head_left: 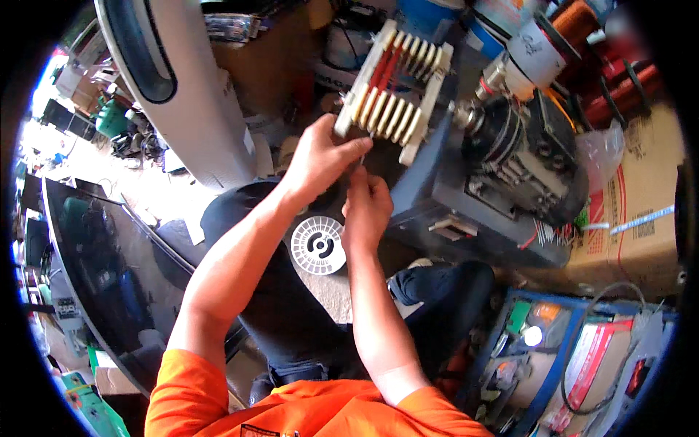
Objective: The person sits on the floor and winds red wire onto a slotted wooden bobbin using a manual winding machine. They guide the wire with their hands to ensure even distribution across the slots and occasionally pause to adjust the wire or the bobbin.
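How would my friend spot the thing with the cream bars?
Start at the orange shirt at the bottom and go up to the left hand. The slanted pale frame is just above and right of it. Its rows of cream bars and red strands set it apart from the dark, rounded machine farther right.

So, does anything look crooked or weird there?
Yes: the cream slatted frame by the left hand slants, leaning right toward its top instead of standing straight. I can't make out any spill or damage.

A workshop is indicated by a black, rounded metal machine (528, 164), centre right, and a blue-edged parts tray (540, 393), lower right.
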Demonstrator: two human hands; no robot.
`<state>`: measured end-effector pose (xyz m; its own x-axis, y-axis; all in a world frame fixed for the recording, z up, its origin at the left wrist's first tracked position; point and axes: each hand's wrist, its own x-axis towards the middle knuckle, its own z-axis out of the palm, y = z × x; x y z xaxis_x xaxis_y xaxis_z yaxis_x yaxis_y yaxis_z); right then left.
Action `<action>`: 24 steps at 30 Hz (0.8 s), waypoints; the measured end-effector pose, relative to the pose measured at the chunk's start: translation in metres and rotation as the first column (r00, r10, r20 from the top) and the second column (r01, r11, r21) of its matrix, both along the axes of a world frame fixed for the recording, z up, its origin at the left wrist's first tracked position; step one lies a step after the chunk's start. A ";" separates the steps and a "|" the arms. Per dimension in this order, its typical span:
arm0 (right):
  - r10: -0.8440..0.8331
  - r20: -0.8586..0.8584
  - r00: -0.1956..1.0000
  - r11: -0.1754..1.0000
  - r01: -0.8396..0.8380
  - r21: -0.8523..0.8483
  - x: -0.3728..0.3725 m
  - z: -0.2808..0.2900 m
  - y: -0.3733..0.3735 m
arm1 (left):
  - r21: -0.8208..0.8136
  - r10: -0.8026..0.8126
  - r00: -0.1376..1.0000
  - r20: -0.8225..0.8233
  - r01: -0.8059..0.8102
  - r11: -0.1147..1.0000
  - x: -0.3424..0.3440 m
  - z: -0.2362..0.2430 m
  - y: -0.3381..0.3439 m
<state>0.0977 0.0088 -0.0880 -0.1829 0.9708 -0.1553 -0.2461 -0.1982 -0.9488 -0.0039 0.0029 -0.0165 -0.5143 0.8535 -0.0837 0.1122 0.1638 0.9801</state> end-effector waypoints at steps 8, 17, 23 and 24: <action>0.025 -0.092 0.995 0.999 -0.027 -0.023 0.007 0.008 -0.002 | 0.002 -0.005 0.999 -0.041 0.005 1.000 -0.001 0.008 -0.002; 0.021 -0.116 0.993 0.998 -0.028 -0.054 0.013 0.014 -0.010 | 0.022 -0.069 0.997 -0.039 0.070 0.997 -0.008 0.002 -0.007; 0.013 -0.173 0.985 0.998 -0.024 -0.064 0.007 0.013 -0.014 | 0.064 -0.101 0.993 0.056 0.097 0.993 -0.007 -0.001 -0.009; 0.012 -0.195 0.981 0.996 -0.028 -0.080 0.006 0.012 -0.014 | 0.071 -0.097 0.992 0.079 0.092 0.993 -0.006 0.000 -0.010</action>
<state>0.1038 -0.0056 -0.0759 -0.2370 0.9520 -0.1940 -0.4191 -0.2803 -0.8636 -0.0098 -0.0068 -0.0165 -0.4246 0.9031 -0.0637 0.0427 0.0903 0.9950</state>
